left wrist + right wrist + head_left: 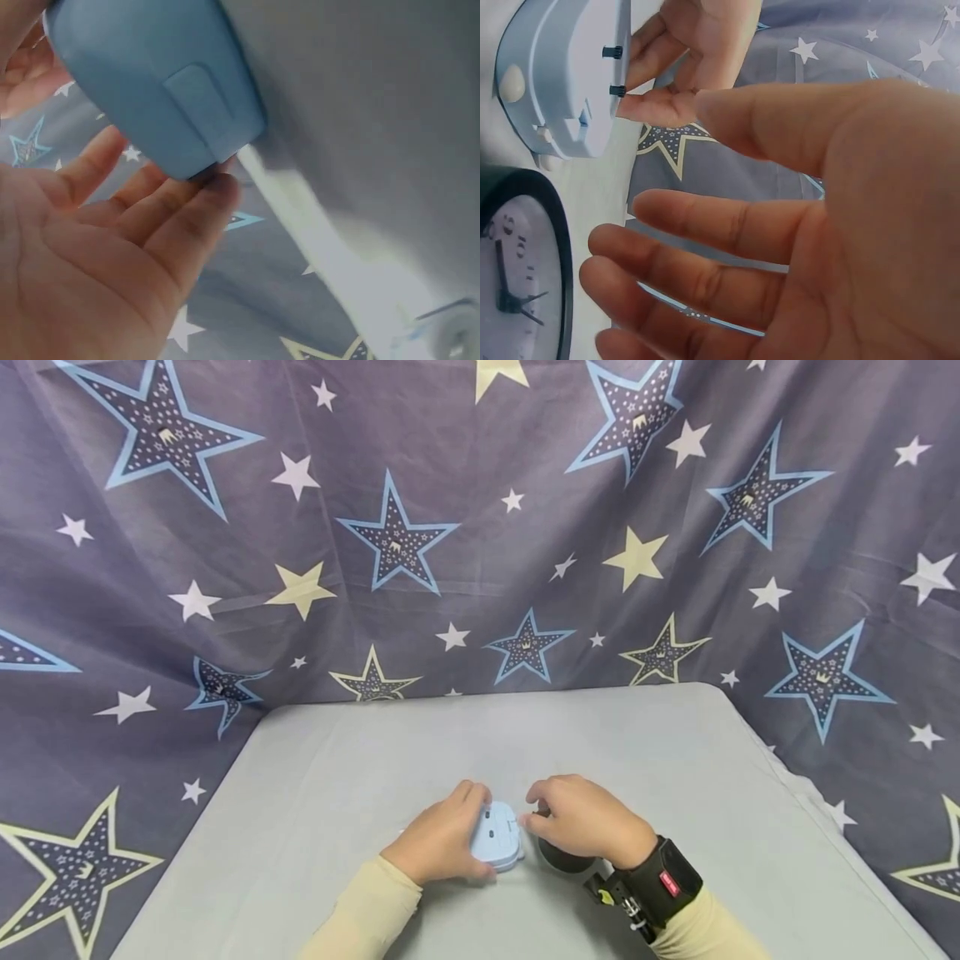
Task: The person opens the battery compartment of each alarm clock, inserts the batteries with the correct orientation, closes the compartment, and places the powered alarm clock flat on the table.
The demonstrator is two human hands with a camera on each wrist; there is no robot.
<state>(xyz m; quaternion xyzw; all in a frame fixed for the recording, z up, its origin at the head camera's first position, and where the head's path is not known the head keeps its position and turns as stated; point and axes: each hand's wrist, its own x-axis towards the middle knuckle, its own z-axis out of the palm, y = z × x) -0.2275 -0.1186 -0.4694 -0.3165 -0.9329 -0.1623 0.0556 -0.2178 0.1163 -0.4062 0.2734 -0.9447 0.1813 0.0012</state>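
A light-blue case with two small black ribbed knobs [491, 833], clock-like in build, lies on the pale cloth with its knobbed side up. My left hand [442, 835] holds it from the left, thumb at the near edge and fingers at the far edge. The left wrist view shows a smooth blue side of the case [157, 82] by the fingertips. Close to its right sits a round black clock [566, 858], whose white numbered face shows in the right wrist view. Over this clock hovers my right hand [585, 818], fingers loosely bent with nothing between them.
Pale grey cloth [337, 760] covers the table. Behind it and at both sides hangs a dark curtain [450, 560] printed with stars. A black wrist strap [663, 881] with a camera mount is worn on the right wrist.
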